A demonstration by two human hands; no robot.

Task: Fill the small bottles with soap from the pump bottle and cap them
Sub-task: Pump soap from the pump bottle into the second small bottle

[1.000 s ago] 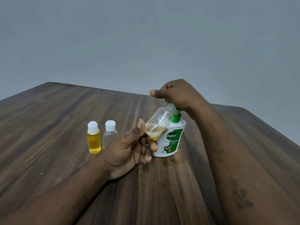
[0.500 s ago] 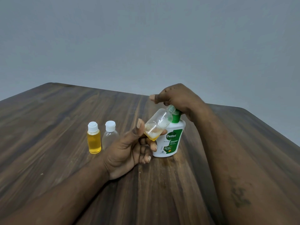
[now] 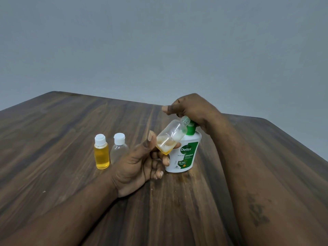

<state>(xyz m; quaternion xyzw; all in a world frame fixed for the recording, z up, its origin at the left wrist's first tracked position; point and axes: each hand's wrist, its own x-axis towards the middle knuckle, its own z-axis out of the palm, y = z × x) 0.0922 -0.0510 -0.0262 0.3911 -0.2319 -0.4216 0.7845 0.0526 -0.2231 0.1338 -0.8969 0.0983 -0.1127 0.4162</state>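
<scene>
Fig. | left grip [image 3: 140, 166] pinches uncapped small bottle [image 3: 171, 135], little soap inside | long axis tilted, mouth raised against pump bottle [image 3: 186, 153] head, mid-desk [image 3: 71, 121] | right grip [image 3: 191, 109], nearer, curled over pump.

The person's arms are bare all the way to the hands. The left hand [image 3: 134, 167] shows a broad thumbnail [image 3: 150, 137] and fingernails [image 3: 160, 173] cut short and rounded. The right hand [image 3: 191, 109] shows a short nail at the thumb tip. On the right forearm [image 3: 257, 171], toward its near end, is a blurred dark tattoo [image 3: 257, 213] of a few blocky marks, too smudged to read.
</scene>
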